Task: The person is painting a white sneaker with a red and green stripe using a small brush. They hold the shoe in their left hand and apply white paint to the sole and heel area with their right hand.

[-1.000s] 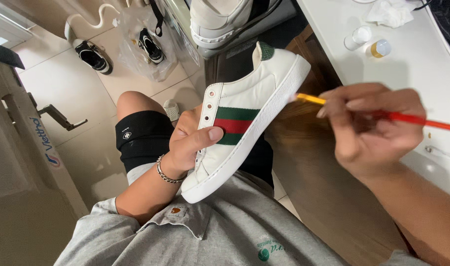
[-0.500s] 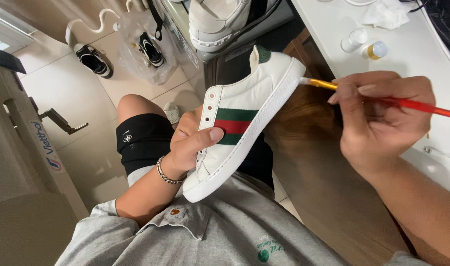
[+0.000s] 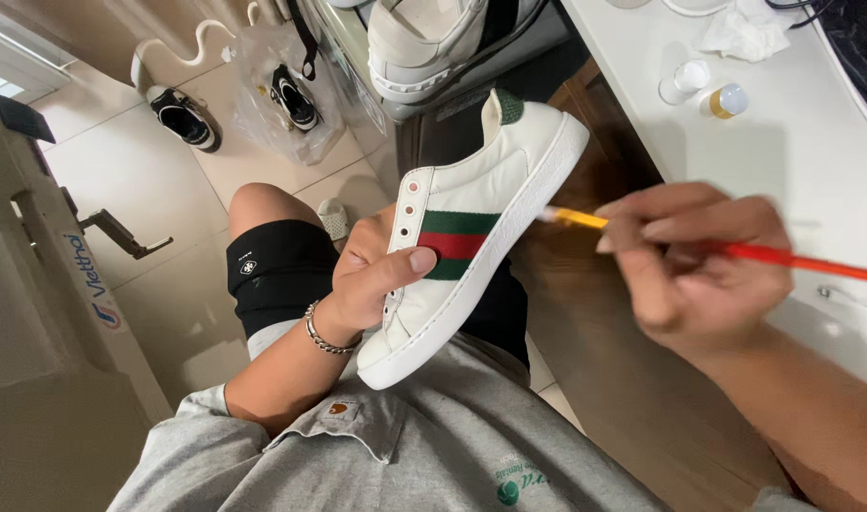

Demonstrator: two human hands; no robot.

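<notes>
Two hands at work, seated, viewed from the head camera. Left hand (image 3: pixel 381 280) sits just left of centre, wrapped around the white sneaker (image 3: pixel 471 237) — thumb pressed flat on the green and red side stripe, fingers hidden behind the upper. The sneaker is held in the air over the lap, toe at 7 o'clock, heel at 1 o'clock, sole edge facing right. Right hand (image 3: pixel 694 265) at 3 o'clock pinches a thin brush (image 3: pixel 784 256) with a red and yellow handle; its pale tip meets the sole edge near the heel half of the shoe.

Risks, as judged: the shoe is braced by one hand only, so a twist of that wrist could send the tip off the sole edge onto the clean upper or the stripe. The brush is held well back from its tip — small tremor would show as a wobble at the bristles. The right hand looks blurred, so fine contact cannot be confirmed.

Surroundings, left to right: pale machine housing (image 3: pixel 35 284) at 9 o'clock; tiled floor (image 3: pixel 139 180) with dark shoes (image 3: pixel 182 116) at 11 o'clock; another white shoe (image 3: pixel 424 43) at 12; white worktop (image 3: pixel 794 142) at 2 o'clock carrying two small bottles (image 3: pixel 709 90) and crumpled tissue (image 3: pixel 742 28).
</notes>
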